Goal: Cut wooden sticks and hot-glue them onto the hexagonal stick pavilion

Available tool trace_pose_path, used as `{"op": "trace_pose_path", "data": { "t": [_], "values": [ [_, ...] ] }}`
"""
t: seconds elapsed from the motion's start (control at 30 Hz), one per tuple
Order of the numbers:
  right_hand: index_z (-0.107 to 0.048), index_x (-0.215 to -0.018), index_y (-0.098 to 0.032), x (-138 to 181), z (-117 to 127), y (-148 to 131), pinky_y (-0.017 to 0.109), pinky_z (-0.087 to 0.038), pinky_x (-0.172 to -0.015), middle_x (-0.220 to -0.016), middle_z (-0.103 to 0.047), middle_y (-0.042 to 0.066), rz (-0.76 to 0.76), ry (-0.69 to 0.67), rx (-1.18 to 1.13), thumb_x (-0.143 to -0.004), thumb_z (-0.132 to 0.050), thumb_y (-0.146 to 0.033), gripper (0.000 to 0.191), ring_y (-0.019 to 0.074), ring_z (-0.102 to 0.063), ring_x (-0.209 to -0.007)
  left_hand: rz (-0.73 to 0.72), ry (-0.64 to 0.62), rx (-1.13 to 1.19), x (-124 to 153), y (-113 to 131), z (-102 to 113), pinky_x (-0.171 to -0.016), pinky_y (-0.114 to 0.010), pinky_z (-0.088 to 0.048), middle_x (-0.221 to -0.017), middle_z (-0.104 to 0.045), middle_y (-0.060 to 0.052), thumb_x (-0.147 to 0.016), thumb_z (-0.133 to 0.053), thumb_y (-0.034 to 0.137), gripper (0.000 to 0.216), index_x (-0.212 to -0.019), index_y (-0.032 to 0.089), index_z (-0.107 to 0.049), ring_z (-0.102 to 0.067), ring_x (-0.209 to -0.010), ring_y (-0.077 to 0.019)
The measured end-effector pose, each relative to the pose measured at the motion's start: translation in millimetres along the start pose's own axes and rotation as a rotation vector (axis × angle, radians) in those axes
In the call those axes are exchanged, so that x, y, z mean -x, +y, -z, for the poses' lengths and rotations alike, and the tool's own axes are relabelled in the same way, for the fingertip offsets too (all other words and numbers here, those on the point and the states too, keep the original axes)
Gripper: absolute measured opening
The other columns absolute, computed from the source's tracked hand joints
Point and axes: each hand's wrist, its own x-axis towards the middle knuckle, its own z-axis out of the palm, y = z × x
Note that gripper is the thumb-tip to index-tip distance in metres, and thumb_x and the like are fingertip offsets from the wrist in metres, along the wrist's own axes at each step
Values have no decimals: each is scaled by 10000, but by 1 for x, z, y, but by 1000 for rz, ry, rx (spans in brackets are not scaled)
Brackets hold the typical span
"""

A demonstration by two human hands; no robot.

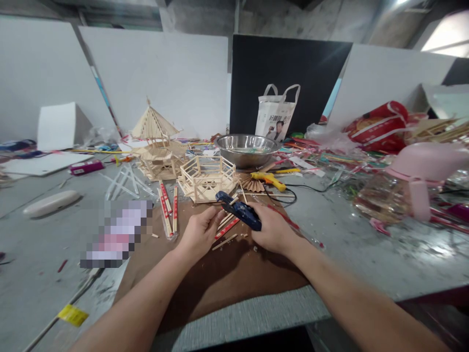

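Observation:
My right hand (273,229) is wrapped round a dark blue hand cutter (244,212), whose head points up and to the left. Close by its jaws, my left hand (201,230) is closed in a pinch on a thin wooden stick (233,201), mostly hidden by the fingers and the tool. Under both hands lies a brown board (205,288) with loose sticks and small offcuts (224,242). Just beyond them stands a hexagonal railing frame made of sticks (208,181). Packs of chopsticks in red-printed wrappers (168,210) lie left of my left hand.
A stick pavilion model (156,139) stands behind, left of a steel bowl (247,149). A yellow glue gun (269,181) trails a black cord. At right is a pink-lidded jug (412,190); at left, a blurred-out phone-like object (119,234) with a cable and a white case (52,204).

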Motion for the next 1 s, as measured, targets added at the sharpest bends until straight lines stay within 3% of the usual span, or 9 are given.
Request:
{"op": "trace_pose_path", "data": {
  "t": [0.57, 0.87, 1.0],
  "values": [
    [-446, -1032, -177, 0, 0, -1, 289, -365, -746, -959, -572, 54, -14, 1, 45, -603, -444, -178, 429, 196, -519, -870, 10, -13, -42, 0, 0, 1, -470, -170, -242, -512, -299, 49, -799, -291, 379, 357, -810, 121, -537, -277, -488, -65],
    [-483, -856, -176, 4, 3, -8, 244, -334, -610, -748, -590, 43, -93, -48, 189, -628, -431, -228, 240, 175, -532, -703, 0, 26, -62, 0, 2, 1, -463, -160, -259, -498, -322, 49, -790, -309, 374, 328, -756, 136, -533, -285, -476, -66],
    [-488, -830, -170, 4, 4, -13, 241, -309, -558, -689, -584, 46, -139, -63, 241, -636, -427, -249, 219, 171, -525, -645, 20, 55, -109, 0, 0, -1, -494, -172, -282, -534, -408, 35, -787, -319, 368, 311, -897, 163, -525, -339, -497, -77]
  ]
}}
